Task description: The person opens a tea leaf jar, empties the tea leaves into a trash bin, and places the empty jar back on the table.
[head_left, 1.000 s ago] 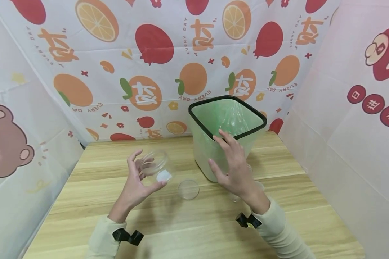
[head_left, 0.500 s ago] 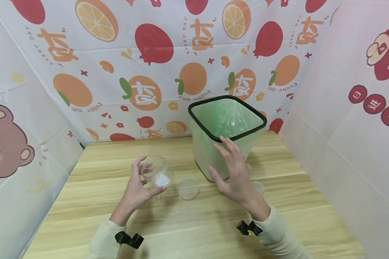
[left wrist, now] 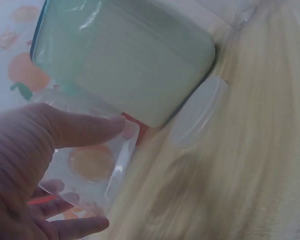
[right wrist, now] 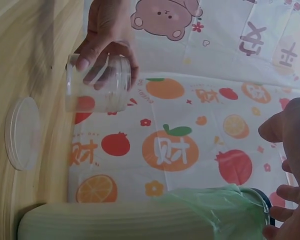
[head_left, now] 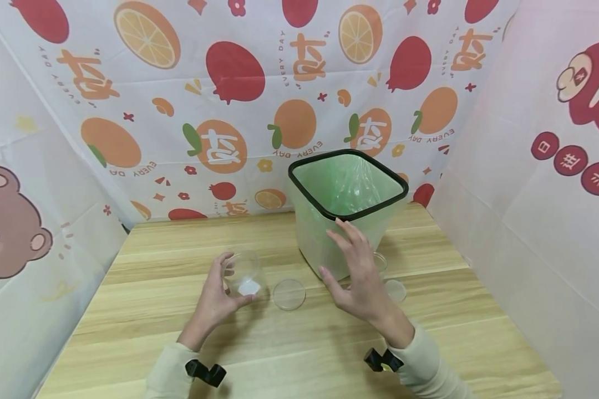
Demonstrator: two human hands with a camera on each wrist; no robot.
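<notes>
My left hand (head_left: pixel 214 293) grips a clear plastic jar (head_left: pixel 243 269) with the thumb on one side and the fingers on the other. A white patch shows at the jar's lower end. In the right wrist view the jar (right wrist: pixel 100 97) is upright, low by the wooden table; I cannot tell whether it touches. Flat on the table to its right lies a round clear lid (head_left: pixel 289 294). My right hand (head_left: pixel 361 282) hovers with spread, slightly bent fingers, holding nothing, in front of a pale green bin (head_left: pixel 314 244) with a black rim.
A green plastic bag (head_left: pixel 359 185) lines the bin, which stands at the back right of the table. Partly behind my right hand lie a round clear disc (head_left: pixel 395 290) and another clear round item (head_left: pixel 380 263). Printed cloth walls (head_left: pixel 179 138) enclose the table.
My left hand has lowered the jar toward the table, and the jar has turned more upright. My right hand has come down slightly and still holds nothing.
</notes>
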